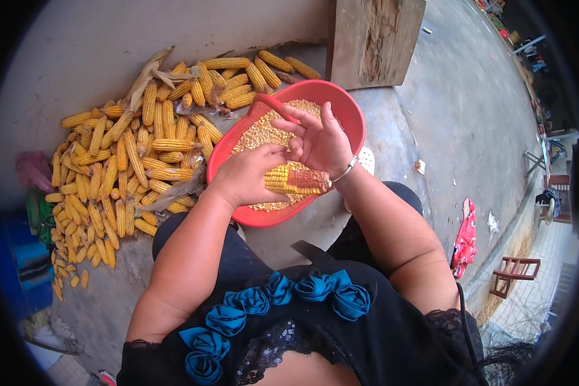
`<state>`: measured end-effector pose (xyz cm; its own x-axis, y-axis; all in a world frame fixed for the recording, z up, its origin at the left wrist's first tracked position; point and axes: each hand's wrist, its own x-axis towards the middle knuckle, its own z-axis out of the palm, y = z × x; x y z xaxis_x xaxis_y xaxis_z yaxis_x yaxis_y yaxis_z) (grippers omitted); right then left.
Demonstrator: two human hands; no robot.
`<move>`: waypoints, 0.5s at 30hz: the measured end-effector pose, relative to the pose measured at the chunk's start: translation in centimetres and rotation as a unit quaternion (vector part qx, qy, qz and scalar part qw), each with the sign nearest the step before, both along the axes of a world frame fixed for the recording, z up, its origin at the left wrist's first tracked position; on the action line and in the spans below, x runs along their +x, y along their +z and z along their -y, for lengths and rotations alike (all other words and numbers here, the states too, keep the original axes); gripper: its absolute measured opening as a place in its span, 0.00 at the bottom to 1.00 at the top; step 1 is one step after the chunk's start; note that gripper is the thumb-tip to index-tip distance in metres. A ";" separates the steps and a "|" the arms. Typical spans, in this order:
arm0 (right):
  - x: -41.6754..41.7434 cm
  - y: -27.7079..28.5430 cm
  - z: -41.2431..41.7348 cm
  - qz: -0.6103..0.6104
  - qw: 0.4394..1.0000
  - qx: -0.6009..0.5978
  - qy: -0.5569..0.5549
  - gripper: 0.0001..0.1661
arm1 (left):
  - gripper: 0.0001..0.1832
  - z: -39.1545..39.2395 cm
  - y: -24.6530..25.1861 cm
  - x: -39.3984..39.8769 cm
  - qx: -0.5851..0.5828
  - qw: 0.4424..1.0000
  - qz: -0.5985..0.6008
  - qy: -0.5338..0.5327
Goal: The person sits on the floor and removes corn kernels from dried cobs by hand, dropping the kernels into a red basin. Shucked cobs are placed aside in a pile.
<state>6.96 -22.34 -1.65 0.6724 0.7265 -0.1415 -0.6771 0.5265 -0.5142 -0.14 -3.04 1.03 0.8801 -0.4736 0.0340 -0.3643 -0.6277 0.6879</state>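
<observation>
My left hand [248, 176] holds a partly shelled corn cob [296, 180] over a red plastic basin [340, 96]. Yellow kernels remain at the end in my fingers, and the end toward my right wrist is bare and reddish. My right hand [323, 140], with a silver bangle at the wrist, is turned palm up above the basin with its fingers apart, just beyond the cob. Loose corn kernels [255, 137] lie in the basin below both hands. A red handle-like band, partly hidden by my right fingers, arches at the basin's far left.
A large heap of corn cobs [108, 178] lies left of the basin along the wall. A thick wooden board [371, 43] stands beyond it. A blue container [9, 270] is at far left. Red patterned cloth [464, 241] and a small wooden stool [514, 276] are at right.
</observation>
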 end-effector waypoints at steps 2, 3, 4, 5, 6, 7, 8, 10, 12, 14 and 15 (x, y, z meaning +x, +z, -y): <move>0.0 -0.8 -0.1 -0.016 1.000 0.001 0.000 0.45 | 0.35 0.3 0.1 0.2 0.009 1.000 -0.016 -0.003; -0.1 -0.8 -0.1 -0.022 1.000 0.000 0.000 0.44 | 0.35 0.2 0.0 0.3 0.014 1.000 -0.021 -0.007; -0.1 -0.8 -0.1 -0.026 1.000 -0.001 -0.002 0.44 | 0.35 0.2 -0.1 0.5 0.018 0.999 -0.025 -0.010; 0.0 -0.9 0.1 -0.021 1.000 0.004 0.002 0.44 | 0.35 0.3 -0.1 0.5 0.013 0.999 -0.027 -0.012; 0.1 -1.0 0.2 -0.015 1.000 0.010 0.006 0.44 | 0.35 0.4 -0.1 0.6 0.009 0.999 -0.029 -0.013; 0.1 -1.0 0.3 -0.009 1.000 0.015 0.011 0.44 | 0.35 0.5 -0.1 0.6 0.005 0.999 -0.031 -0.015; 0.1 -1.0 0.3 -0.009 1.000 0.002 0.007 0.44 | 0.35 0.6 0.0 0.7 0.004 0.999 -0.033 -0.015; -0.1 -0.5 0.2 -0.009 1.000 -0.025 0.000 0.45 | 0.35 0.7 0.4 0.8 0.003 0.999 -0.036 -0.015; -0.2 -0.5 0.2 -0.008 0.999 -0.039 0.000 0.46 | 0.35 0.8 0.5 0.8 0.009 0.999 -0.042 -0.018; -0.2 -0.6 0.4 -0.001 0.999 -0.044 0.003 0.47 | 0.35 1.0 0.7 0.8 0.008 0.999 -0.042 -0.023; -0.1 -0.8 0.5 0.005 0.999 -0.041 0.008 0.46 | 0.35 1.0 0.9 0.8 0.003 0.999 -0.040 -0.024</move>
<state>6.87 -22.86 -2.43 0.6630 0.7227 -0.1952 -0.6796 0.4716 -0.5620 0.62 -4.01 1.89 0.8558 -0.5158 -0.0383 -0.3391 -0.6154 0.7116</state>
